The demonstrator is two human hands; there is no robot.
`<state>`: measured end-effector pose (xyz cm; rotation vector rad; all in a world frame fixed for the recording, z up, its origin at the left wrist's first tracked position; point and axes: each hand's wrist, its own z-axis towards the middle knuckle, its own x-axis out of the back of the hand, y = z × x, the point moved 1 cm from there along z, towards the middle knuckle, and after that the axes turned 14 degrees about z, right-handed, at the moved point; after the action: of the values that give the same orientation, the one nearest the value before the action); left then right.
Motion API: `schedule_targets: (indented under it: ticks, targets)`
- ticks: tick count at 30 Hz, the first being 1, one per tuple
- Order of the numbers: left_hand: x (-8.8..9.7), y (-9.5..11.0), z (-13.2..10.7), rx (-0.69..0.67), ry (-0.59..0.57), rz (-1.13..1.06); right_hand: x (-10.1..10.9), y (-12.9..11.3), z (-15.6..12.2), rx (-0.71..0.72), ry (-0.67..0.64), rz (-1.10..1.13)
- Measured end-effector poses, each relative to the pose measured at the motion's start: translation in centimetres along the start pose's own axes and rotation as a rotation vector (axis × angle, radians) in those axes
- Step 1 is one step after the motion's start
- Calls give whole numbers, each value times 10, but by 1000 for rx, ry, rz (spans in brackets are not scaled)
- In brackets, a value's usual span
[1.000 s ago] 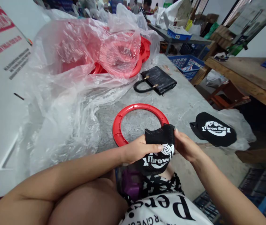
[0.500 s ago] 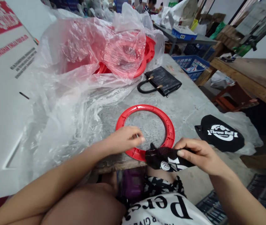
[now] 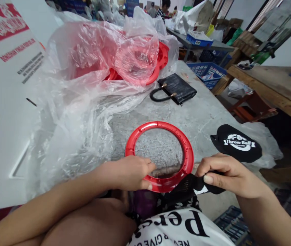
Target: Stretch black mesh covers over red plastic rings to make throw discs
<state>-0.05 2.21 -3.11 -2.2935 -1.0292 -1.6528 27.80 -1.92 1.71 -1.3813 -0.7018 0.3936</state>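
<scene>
A red plastic ring (image 3: 188, 153) lies flat, its near side reaching over the table's front edge. My left hand (image 3: 132, 172) is closed on the ring's near left part, thumb below and fingers over the rim. In my right hand (image 3: 224, 174) a piece of black fabric (image 3: 185, 186) with white print is pinched between thumb and fingers, bunched up. Its loose end hangs by the ring's near right side; whether the two touch I cannot tell. To the right lies a second black fabric piece (image 3: 235, 143) printed "Throw Ball".
Clear plastic bags (image 3: 83, 58) holding several red rings cover the table's far left. A black handbag (image 3: 177, 88) lies beyond the ring. At the left stands a white printed carton (image 3: 4, 102). Blue crates (image 3: 207, 73) and a wooden table (image 3: 276, 85) are at the right.
My left hand has come down and taken hold of the ring. The ring has shifted toward me, past the table edge. The black fabric in my right hand has folded and bunched more.
</scene>
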Motion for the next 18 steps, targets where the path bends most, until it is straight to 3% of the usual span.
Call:
schedule_targets:
  ticks: [4, 7, 9, 11, 14, 18]
  targets:
    - [15, 0, -3, 180, 234, -123, -11, -6, 16, -73, 44, 17]
    - [21, 1, -2, 43, 368, -558, -19, -6, 32, -135, 98, 66]
    - [22, 3, 3, -100, 404, -883, -21, -5, 43, -139, 141, 101]
    - [19, 4, 11, -158, 440, -1124, -22, -4, 54, -126, 186, 118]
    - [16, 6, 26, -119, 479, -1309, -19, -3, 66, -117, 236, 114]
    - [19, 9, 31, 2, 464, -1365, -15, -7, 66, -103, 274, 57]
